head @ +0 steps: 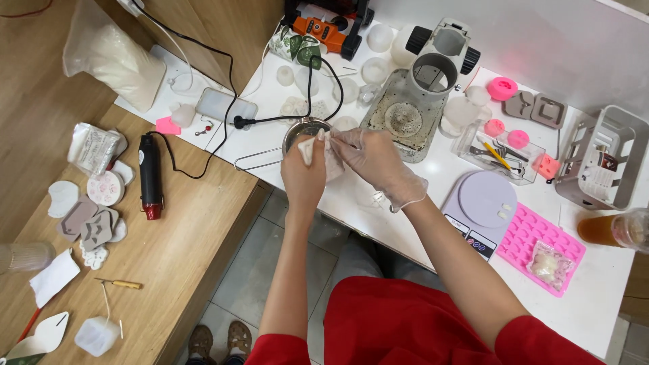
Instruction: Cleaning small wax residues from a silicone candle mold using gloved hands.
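Two hands: left hand (303,177), gloved right hand (376,162) grip one tissue (331,161).

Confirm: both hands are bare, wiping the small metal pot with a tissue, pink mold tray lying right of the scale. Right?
Not quite. Only the left hand is bare; the right hand wears a clear disposable glove, as the head view shows. The rest stands: both hands press a white tissue at the small metal pot, and the pink mold tray lies right of the scale.
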